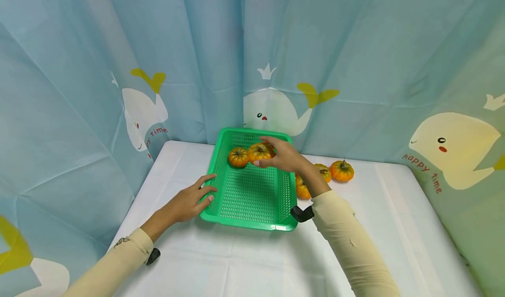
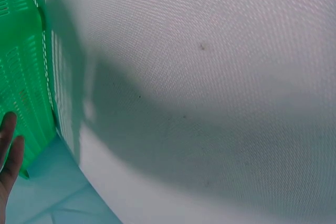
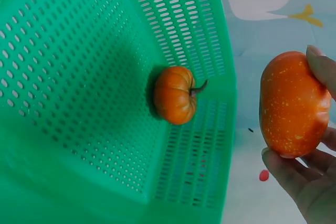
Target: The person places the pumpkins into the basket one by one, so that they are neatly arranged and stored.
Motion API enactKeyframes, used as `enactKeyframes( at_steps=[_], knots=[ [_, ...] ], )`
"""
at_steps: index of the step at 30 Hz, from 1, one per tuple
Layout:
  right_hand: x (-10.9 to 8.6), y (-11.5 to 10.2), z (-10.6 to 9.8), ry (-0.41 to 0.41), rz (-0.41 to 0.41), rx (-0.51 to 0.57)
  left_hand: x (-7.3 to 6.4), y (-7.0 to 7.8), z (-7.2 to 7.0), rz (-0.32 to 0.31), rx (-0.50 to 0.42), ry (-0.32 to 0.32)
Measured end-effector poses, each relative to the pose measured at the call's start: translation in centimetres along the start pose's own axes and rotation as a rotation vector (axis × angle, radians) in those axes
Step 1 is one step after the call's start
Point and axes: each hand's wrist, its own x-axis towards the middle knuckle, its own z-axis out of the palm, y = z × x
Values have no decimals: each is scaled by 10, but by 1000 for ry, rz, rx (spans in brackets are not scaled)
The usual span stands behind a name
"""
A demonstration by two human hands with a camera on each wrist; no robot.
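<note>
A green perforated plastic basket (image 1: 248,196) stands on the white-covered table. Over its far part, my right hand (image 1: 287,157) grips a small orange pumpkin (image 1: 259,152) between thumb and fingers; in the right wrist view this pumpkin (image 3: 291,106) is held above the rim's level. Inside the basket, one more little pumpkin (image 1: 238,157) lies near the far left corner, its curved stem showing in the right wrist view. My left hand (image 1: 190,203) rests at the left rim with fingers spread and loosely extended. Only a few left fingers (image 2: 14,158) appear in the left wrist view, against the basket's side.
Right of the basket, several more pumpkins (image 1: 342,171) sit on the table (image 1: 378,227), some partly hidden behind my right forearm. A light blue curtain (image 1: 221,60) with whale prints hangs along the back and sides of the table.
</note>
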Motion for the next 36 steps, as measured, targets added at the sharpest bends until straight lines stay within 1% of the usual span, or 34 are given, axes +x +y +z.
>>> enactKeyframes(
  at_steps=[3,8,14,22,25,30,33,36],
  knots=[
    [6,-1,5,-2,13,10,0,0,-1,2,3,4],
    [18,-2,14,-2,0,11,-1,0,-1,-3,6,3],
    [31,-2,25,-9,-12,11,-2,-1,0,7,15,13],
    [39,3,38,-37,3,33,-1,-1,-1,-7,0,-3],
    [41,5,43,-45,21,51,-1,-1,-1,-10,-7,-5],
    [44,8,50,-85,61,72,-1,-3,0,-15,-3,-10],
    [45,10,55,-122,90,55,0,-3,0,-13,-3,-13],
    [46,11,59,-158,100,33,0,-4,1,-12,-5,-15]
  ],
)
